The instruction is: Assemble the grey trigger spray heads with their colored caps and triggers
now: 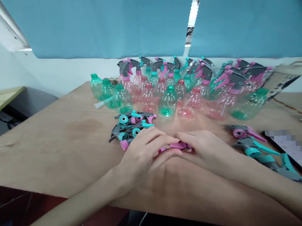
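Note:
My left hand [145,149] and my right hand [204,144] meet over the near middle of the table. Both are closed around a pink spray trigger head [178,145], most of it hidden by my fingers. Just beyond my left hand lies a pile of loose spray trigger heads [127,126], grey with teal or pink parts. More loose trigger heads [253,151] lie to the right, past my right forearm. Behind my hands stand several clear green and pink bottles without tops, such as a green bottle [168,101] and a pink bottle [148,98].
Bottles with trigger heads fitted [233,91] crowd the back of the wooden table [53,143]. A cardboard box [284,77] stands at the back right. A clipboard with paper [291,145] lies at the right edge. Blue cloth [109,23] covers the wall behind.

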A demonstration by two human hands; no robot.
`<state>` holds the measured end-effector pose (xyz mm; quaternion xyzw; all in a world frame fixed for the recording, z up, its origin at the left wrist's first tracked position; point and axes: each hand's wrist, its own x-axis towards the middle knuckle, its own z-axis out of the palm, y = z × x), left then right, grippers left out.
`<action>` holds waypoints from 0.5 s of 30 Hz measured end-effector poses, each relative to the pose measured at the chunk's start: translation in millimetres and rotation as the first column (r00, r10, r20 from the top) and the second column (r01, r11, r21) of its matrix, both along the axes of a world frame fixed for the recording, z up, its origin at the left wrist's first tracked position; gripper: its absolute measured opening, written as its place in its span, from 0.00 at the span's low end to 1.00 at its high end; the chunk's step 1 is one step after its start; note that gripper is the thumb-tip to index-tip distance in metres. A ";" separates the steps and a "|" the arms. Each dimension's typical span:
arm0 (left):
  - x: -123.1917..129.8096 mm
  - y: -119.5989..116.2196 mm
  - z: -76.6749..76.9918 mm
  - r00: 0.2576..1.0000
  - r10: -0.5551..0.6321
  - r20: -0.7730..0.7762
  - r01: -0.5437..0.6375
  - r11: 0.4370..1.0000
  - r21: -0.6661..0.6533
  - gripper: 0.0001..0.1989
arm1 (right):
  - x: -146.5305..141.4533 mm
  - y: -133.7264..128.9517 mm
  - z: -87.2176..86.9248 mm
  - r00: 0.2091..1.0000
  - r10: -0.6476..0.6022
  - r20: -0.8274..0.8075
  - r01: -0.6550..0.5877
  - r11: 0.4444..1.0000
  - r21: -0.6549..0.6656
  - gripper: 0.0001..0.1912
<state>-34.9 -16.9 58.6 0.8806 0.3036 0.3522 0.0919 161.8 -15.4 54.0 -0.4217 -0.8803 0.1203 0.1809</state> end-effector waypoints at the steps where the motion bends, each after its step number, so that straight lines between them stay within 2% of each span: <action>1: 2.7 1.1 -1.6 0.998 0.002 0.055 0.001 0.999 -0.051 0.12 | 4.3 0.2 -2.7 0.996 -0.014 -0.085 0.008 0.998 -0.069 0.14; 3: 7.2 6.0 -9.6 0.983 0.047 0.175 -0.016 0.985 -0.174 0.19 | 14.1 1.2 -7.8 0.958 -0.082 -0.276 0.023 0.977 -0.210 0.14; 5: 12.4 11.1 -22.3 0.966 0.087 0.243 -0.008 0.951 -0.310 0.25 | 23.6 1.9 -13.2 0.882 -0.177 -0.437 0.022 0.941 -0.337 0.13; 8: 22.5 13.2 -42.0 0.977 0.062 0.204 0.048 0.870 -0.491 0.28 | 33.8 1.4 -23.7 0.778 -0.285 -0.559 0.006 0.894 -0.447 0.11; 10: 29.1 11.2 -50.8 0.985 0.055 0.163 0.039 0.851 -0.524 0.20 | 37.0 1.3 -31.9 0.752 -0.311 -0.581 0.004 0.883 -0.469 0.11; 12: 34.4 9.2 -55.3 0.984 0.078 0.158 0.010 0.869 -0.495 0.12 | 38.3 3.0 -39.0 0.752 -0.307 -0.584 -0.001 0.884 -0.467 0.11; 15: 39.1 10.1 -56.7 0.977 0.104 0.186 -0.014 0.901 -0.433 0.09 | 42.2 10.1 -40.6 0.788 -0.262 -0.558 -0.020 0.894 -0.447 0.10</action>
